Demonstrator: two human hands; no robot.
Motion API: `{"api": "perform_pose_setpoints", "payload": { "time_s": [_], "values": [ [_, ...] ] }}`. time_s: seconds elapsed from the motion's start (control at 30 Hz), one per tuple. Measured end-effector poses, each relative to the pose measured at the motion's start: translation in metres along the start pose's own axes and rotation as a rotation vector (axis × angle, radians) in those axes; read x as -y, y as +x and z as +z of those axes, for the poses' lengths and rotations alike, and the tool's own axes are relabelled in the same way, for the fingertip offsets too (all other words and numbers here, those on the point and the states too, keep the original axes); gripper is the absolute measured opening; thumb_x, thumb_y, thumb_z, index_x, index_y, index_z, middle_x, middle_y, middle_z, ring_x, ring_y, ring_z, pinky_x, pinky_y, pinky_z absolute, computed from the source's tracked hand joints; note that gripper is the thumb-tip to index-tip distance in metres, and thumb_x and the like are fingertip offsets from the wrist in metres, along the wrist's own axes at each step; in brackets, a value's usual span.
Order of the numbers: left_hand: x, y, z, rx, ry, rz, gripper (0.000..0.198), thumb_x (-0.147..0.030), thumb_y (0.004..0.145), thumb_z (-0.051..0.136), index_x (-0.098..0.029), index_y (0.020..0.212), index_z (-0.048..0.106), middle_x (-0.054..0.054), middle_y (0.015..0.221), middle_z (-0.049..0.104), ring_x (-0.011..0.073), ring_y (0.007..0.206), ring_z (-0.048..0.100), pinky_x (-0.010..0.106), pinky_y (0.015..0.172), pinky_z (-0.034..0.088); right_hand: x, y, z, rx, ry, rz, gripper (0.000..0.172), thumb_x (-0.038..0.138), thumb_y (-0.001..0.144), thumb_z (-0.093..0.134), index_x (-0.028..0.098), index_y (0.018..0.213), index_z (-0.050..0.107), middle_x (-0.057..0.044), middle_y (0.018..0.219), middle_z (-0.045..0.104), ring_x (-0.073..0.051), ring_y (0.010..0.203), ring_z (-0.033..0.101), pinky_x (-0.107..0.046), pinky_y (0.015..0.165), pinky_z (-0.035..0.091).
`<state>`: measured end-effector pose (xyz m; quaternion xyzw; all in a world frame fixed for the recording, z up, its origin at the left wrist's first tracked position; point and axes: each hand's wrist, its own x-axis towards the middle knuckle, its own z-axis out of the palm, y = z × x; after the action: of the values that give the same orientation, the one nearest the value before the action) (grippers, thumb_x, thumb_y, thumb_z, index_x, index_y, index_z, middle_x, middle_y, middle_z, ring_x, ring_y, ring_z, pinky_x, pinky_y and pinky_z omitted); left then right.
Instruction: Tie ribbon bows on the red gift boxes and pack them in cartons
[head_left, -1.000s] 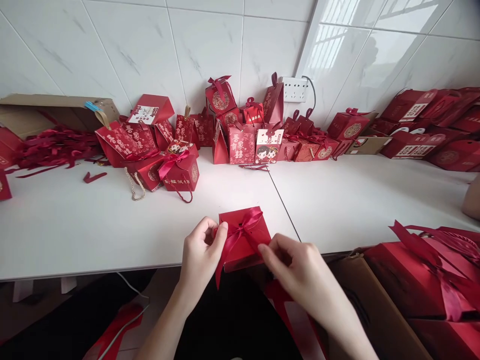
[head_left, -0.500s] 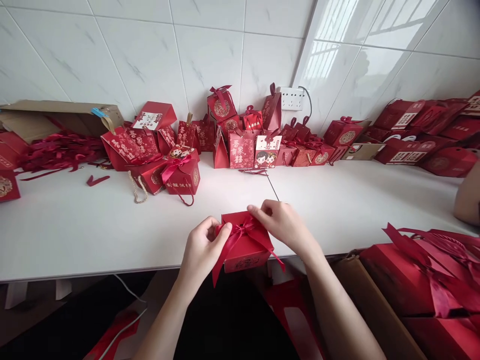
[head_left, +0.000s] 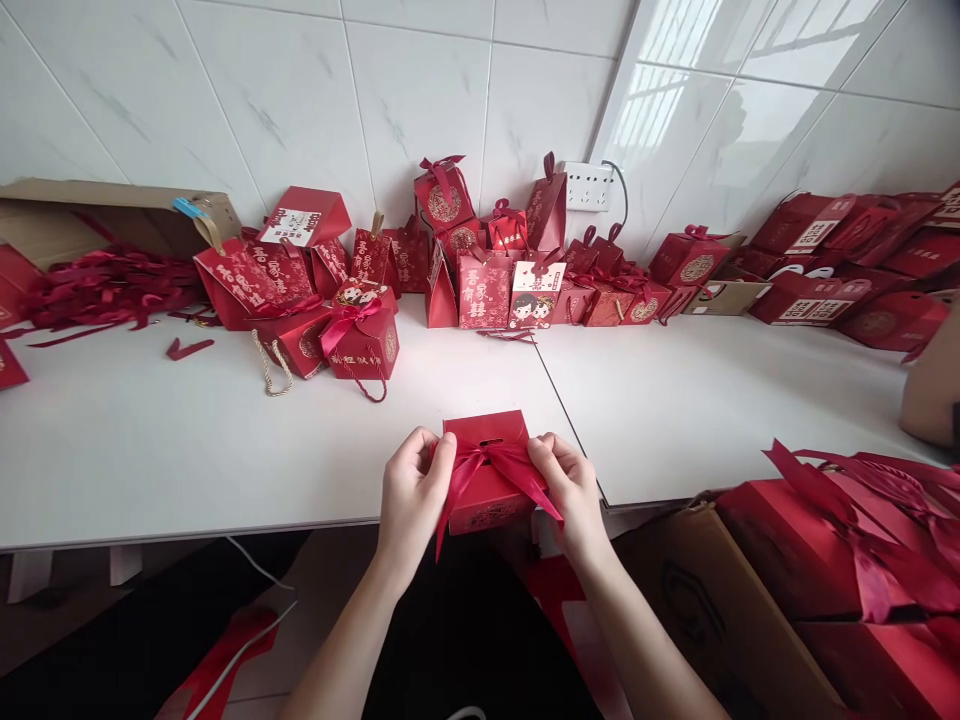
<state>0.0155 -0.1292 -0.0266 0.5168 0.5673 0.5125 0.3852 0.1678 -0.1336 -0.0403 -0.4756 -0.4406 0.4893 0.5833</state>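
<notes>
A red gift box (head_left: 491, 512) sits at the table's front edge, with a slot in its top flap and a dark red ribbon (head_left: 480, 458) tied across it. My left hand (head_left: 416, 485) is closed at the box's left side, thumb and fingers pinching the left part of the ribbon. On the other side, my right hand (head_left: 568, 485) pinches the right part of the ribbon between thumb and curled fingers. The ribbon's loops are partly hidden by my hands, and its two tails hang down over the front of the box.
Finished-looking red boxes (head_left: 364, 340) and bags (head_left: 484, 292) line the wall behind. Loose ribbons (head_left: 124, 285) spill from a cardboard box (head_left: 120, 205) at left. At lower right stands a carton (head_left: 697, 590) of ribboned boxes (head_left: 795, 550). Another person's arm (head_left: 930, 390) shows at the right edge.
My right hand has moved from the box's back right corner down to the ribbon's right part. The ribbon now stretches wider between my hands, and the slot shows more.
</notes>
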Motion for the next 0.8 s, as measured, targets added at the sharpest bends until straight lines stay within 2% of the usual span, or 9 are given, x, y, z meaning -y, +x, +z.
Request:
{"api": "perform_pose_setpoints", "payload": {
  "time_s": [0.17,0.23,0.3,0.37,0.43,0.5,0.57,0.7,0.8],
  "values": [
    [0.005,0.004,0.003,0.006,-0.164,-0.028,0.041,-0.041,0.081,0.055,-0.019,0.058,0.029,-0.007,0.054,0.024,0.0066,0.049,0.025,0.018,0.043,0.023,-0.014,0.000,-0.003,0.057,0.130,-0.051,0.040,0.046,0.084,0.057,0.019,0.062,0.037,0.006,0.060,0.033,-0.007,0.051,0.029,-0.021,0.051,0.029],
    [0.009,0.007,0.002,0.034,-0.259,-0.066,0.043,-0.042,0.078,0.057,-0.019,0.057,0.028,-0.007,0.054,0.024,0.0064,0.049,0.024,0.018,0.043,0.024,-0.014,0.003,-0.011,0.091,0.049,-0.120,0.036,0.047,0.085,0.055,0.020,0.066,0.041,0.004,0.064,0.038,-0.009,0.055,0.038,-0.022,0.055,0.036],
    [0.014,0.011,0.000,0.099,-0.353,-0.134,0.043,-0.045,0.077,0.058,-0.019,0.056,0.031,-0.006,0.053,0.027,0.0064,0.047,0.026,0.019,0.043,0.025,-0.012,0.010,-0.023,0.146,-0.014,-0.267,0.035,0.057,0.081,0.056,0.023,0.084,0.050,-0.001,0.086,0.051,-0.015,0.078,0.053,-0.027,0.072,0.045],
    [0.020,0.015,-0.002,0.154,-0.427,-0.186,0.041,-0.047,0.075,0.059,-0.019,0.056,0.036,-0.006,0.053,0.031,0.0066,0.046,0.029,0.019,0.042,0.027,-0.008,0.019,-0.034,0.286,-0.097,-0.401,0.065,0.071,0.068,0.060,0.029,0.115,0.045,-0.008,0.127,0.043,-0.026,0.118,0.045,-0.039,0.095,0.040],
    [0.026,0.017,-0.004,0.160,-0.467,-0.193,0.039,-0.046,0.073,0.061,-0.018,0.057,0.039,-0.006,0.052,0.034,0.0061,0.045,0.031,0.018,0.041,0.027,-0.002,0.026,-0.039,0.491,-0.264,-0.425,0.094,0.072,0.056,0.069,0.030,0.132,0.034,-0.010,0.145,0.025,-0.031,0.135,0.026,-0.046,0.107,0.030],
    [0.031,0.019,-0.005,0.113,-0.474,-0.169,0.036,-0.043,0.072,0.061,-0.018,0.057,0.040,-0.007,0.050,0.033,0.0048,0.042,0.030,0.017,0.039,0.025,0.002,0.030,-0.039,0.619,-0.416,-0.372,0.095,0.059,0.054,0.079,0.027,0.133,0.037,-0.012,0.143,0.032,-0.031,0.133,0.031,-0.047,0.108,0.028],
    [0.033,0.019,-0.005,0.074,-0.465,-0.152,0.032,-0.039,0.074,0.059,-0.018,0.058,0.041,-0.008,0.047,0.032,0.0045,0.038,0.030,0.017,0.035,0.024,0.006,0.026,-0.035,0.565,-0.389,-0.295,0.081,0.047,0.059,0.081,0.025,0.128,0.045,-0.012,0.134,0.044,-0.030,0.125,0.043,-0.046,0.106,0.033],
    [0.032,0.018,-0.004,0.091,-0.440,-0.147,0.021,-0.034,0.077,0.053,-0.020,0.064,0.044,-0.009,0.048,0.036,0.0061,0.033,0.033,0.019,0.031,0.029,0.013,0.003,-0.026,0.192,0.167,0.011,0.058,0.057,0.076,0.060,0.025,0.122,0.047,-0.010,0.129,0.053,-0.028,0.119,0.050,-0.045,0.094,0.046],
    [0.029,0.019,0.006,0.124,-0.359,-0.095,0.021,-0.032,0.079,0.050,-0.019,0.064,0.044,-0.009,0.046,0.037,0.0057,0.033,0.034,0.018,0.032,0.029,0.026,-0.019,-0.028,0.187,0.527,0.277,0.060,0.068,0.082,0.040,0.022,0.120,0.050,-0.011,0.126,0.056,-0.028,0.113,0.055,-0.045,0.086,0.052]
  ]
}}
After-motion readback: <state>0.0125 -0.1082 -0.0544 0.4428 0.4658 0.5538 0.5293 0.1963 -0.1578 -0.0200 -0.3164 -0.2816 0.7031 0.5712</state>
